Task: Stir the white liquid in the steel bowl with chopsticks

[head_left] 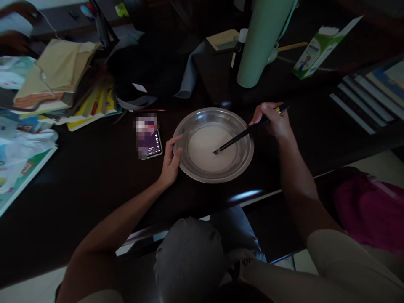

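Note:
A wide stainless steel basin with pale milky liquid in it stands on the dark table. My left hand grips the basin's left rim, fingers over the edge and thumb on the near side. In my right hand is a pair of black chopsticks with gold bands near their upper ends. They slant down over the right rim, and their tips meet the liquid near the middle of the basin. A lit phone, partly blurred out, lies just left of the basin.
Books and papers pile up on the left. Behind the basin stand a tall green bottle and a small dark bottle with a white cap. A green-white box and stacked books are right; a black bag lies behind the phone.

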{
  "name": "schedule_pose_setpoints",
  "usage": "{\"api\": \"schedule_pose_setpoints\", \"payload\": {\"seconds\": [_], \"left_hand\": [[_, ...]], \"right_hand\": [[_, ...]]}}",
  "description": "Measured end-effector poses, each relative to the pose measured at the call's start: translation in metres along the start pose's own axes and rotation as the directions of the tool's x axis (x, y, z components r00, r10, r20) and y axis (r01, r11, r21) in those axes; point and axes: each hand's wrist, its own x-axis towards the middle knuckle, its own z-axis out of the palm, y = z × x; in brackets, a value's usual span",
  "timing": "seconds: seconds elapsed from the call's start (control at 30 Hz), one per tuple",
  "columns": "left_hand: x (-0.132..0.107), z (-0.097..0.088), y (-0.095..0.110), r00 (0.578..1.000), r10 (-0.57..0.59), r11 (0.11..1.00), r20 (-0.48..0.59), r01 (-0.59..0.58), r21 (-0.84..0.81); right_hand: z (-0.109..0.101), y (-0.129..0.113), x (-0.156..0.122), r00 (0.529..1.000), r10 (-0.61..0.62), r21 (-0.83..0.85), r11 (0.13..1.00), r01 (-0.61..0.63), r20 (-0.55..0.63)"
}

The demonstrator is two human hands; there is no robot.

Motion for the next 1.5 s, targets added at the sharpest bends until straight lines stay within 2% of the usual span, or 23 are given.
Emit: {"api": "schedule_pose_setpoints", "payload": {"seconds": [0.17,0.3,0.37,0.53,0.6,0.73,0.8,0.93,1.13,1.27,1.33,1.5], "left_hand": [[0.0000,-0.0001,-0.0032,1.000,0.008,1.000,0.000,-0.008,-0.008],[0.0005,0.0003,-0.0038,1.000,0.018,1.000,-0.014,-0.018,0.008],[0.0007,0.0003,-0.0029,1.000,0.015,1.000,-0.013,-0.015,0.010],[0.0001,0.0000,-0.0002,1.000,0.004,1.000,-0.017,-0.003,0.010],[-0.0002,0.0001,0.0000,1.000,-0.005,1.000,-0.012,0.005,0.002],[0.0001,0.0002,-0.0021,1.000,0.001,1.000,-0.003,-0.001,-0.005],[0.0007,0.0000,-0.0035,1.000,0.015,1.000,-0.006,-0.015,0.003],[0.0016,-0.0004,-0.0050,0.999,0.031,0.999,-0.010,-0.031,0.012],[0.0016,0.0000,-0.0024,0.999,0.032,0.999,-0.016,-0.032,0.015],[0.0013,0.0003,-0.0012,0.999,0.029,0.999,-0.022,-0.028,0.015],[0.0012,0.0005,-0.0012,0.999,0.024,1.000,-0.022,-0.024,0.011],[0.0013,0.0004,-0.0023,1.000,0.024,1.000,-0.018,-0.024,-0.001]], "right_hand": [[0.0029,-0.0008,-0.0009,0.991,0.037,-0.073,0.997,-0.028,0.128],[0.0012,-0.0002,0.0008,1.000,-0.003,-0.037,0.999,0.003,0.000],[0.0001,0.0000,0.0007,1.000,-0.012,-0.008,1.000,0.012,-0.019],[0.0036,-0.0025,-0.0012,0.989,0.033,-0.058,0.998,-0.025,0.141],[0.0044,-0.0032,-0.0006,0.994,0.032,-0.070,0.997,-0.024,0.107],[0.0016,-0.0016,0.0006,0.999,0.017,-0.021,1.000,-0.018,-0.047],[0.0011,-0.0010,0.0000,0.999,0.035,-0.017,0.999,-0.035,-0.011],[0.0033,-0.0019,-0.0013,0.988,0.073,-0.068,0.996,-0.064,0.140],[0.0004,-0.0014,-0.0002,1.000,0.007,-0.024,1.000,-0.007,0.011],[0.0025,-0.0030,-0.0015,0.992,0.056,-0.063,0.997,-0.049,0.113],[0.0039,-0.0039,-0.0012,0.991,0.055,-0.082,0.996,-0.045,0.121],[0.0013,-0.0026,0.0001,1.000,0.004,-0.030,1.000,-0.004,-0.011]]}}
